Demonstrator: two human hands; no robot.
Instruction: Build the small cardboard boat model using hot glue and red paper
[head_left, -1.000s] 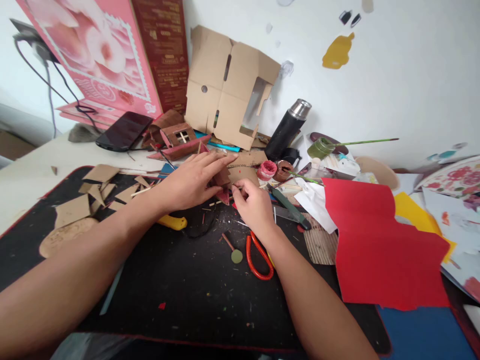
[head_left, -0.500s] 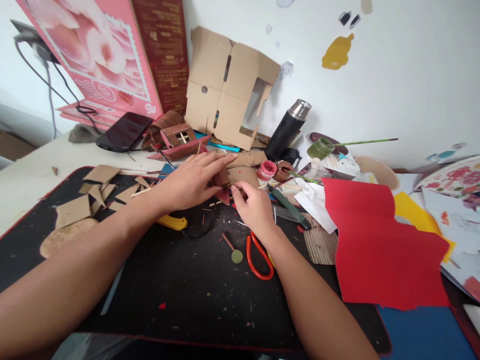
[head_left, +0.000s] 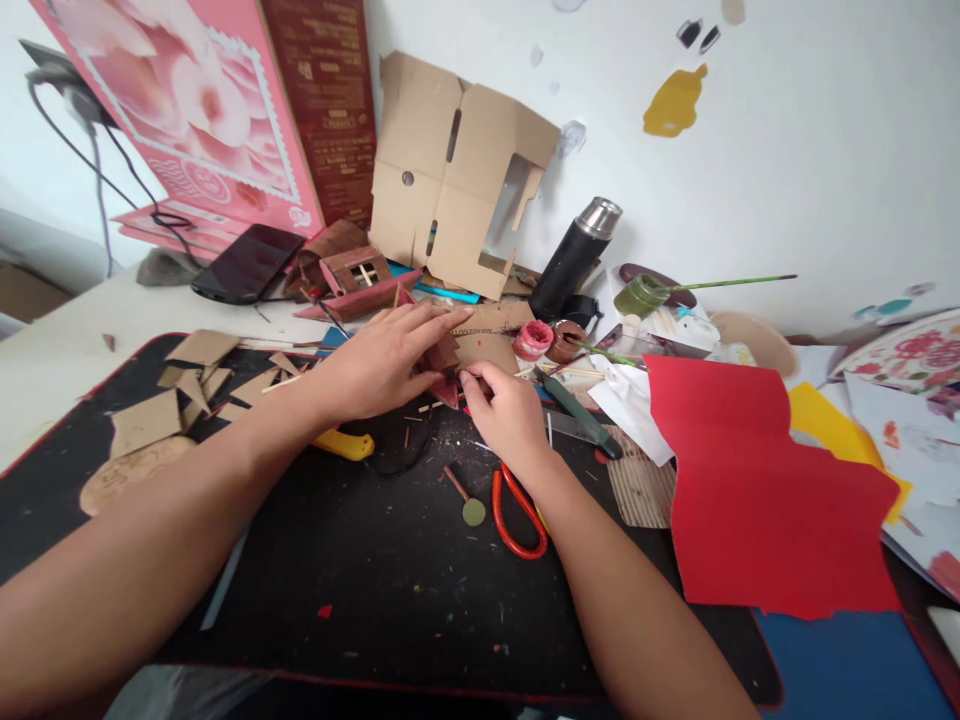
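My left hand (head_left: 382,365) is laid over a small brown and pink cardboard model boat (head_left: 444,357), thumb below and fingers across its top. Most of the model is hidden behind that hand. At its right end, the thumb and fingers of my right hand (head_left: 504,408) are pinched together; what sits between them is too small to make out. Below my right wrist lie the red handles of scissors (head_left: 519,548). A green round piece on a brown stick (head_left: 472,512) rests on the black mat (head_left: 360,580). A yellow-handled tool (head_left: 349,444) lies under my left wrist.
Behind stand another pink and brown model boat (head_left: 367,280), a cardboard sheet (head_left: 416,200), a black flask (head_left: 574,260) and open paint jars (head_left: 533,341). Cardboard scraps (head_left: 146,420) lie left. A green-handled cutter (head_left: 581,412) and red sheet (head_left: 772,490) lie right.
Both hands stay almost where they were around the model. The fingers of my right hand show only a very slight shift.
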